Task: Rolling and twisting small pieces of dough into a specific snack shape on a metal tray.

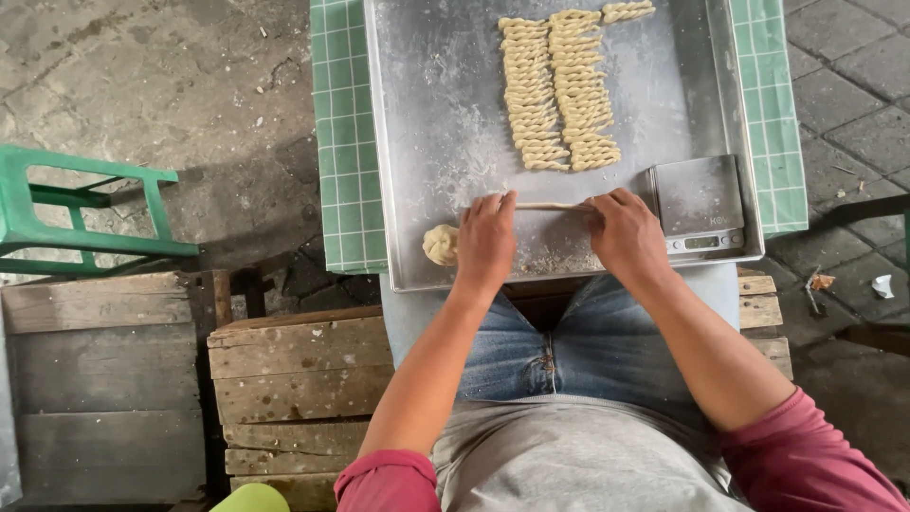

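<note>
Head view, looking down: a thin dough rope (pixel 553 205) is being rolled flat on a floured metal tray (pixel 417 142), lower centre of frame. Left hand (pixel 485 237) is laid palm-down over the rope's left end, fingers nearly straight & not closed round anything; right hand (pixel 624 232) is laid the same way over the right end, fingers lightly curved, nothing gripped. Only the rope's mid-section is seen between the hands.

Done so far, judged from the tray: two close-packed columns of twisted dough pieces (pixel 559 90) are lined up at upper centre, plus one more twist (pixel 627 10) started at the top edge, approx. a third column. Left to do: the current rope is not yet twisted, & a small dough lump (pixel 440 244) is waiting just beside the left hand, lower left of the tray. A small digital scale (pixel 700 204) is sat at the tray's lower right corner, near the right hand. A green checked cloth (pixel 346 133) is seen under the tray.
</note>
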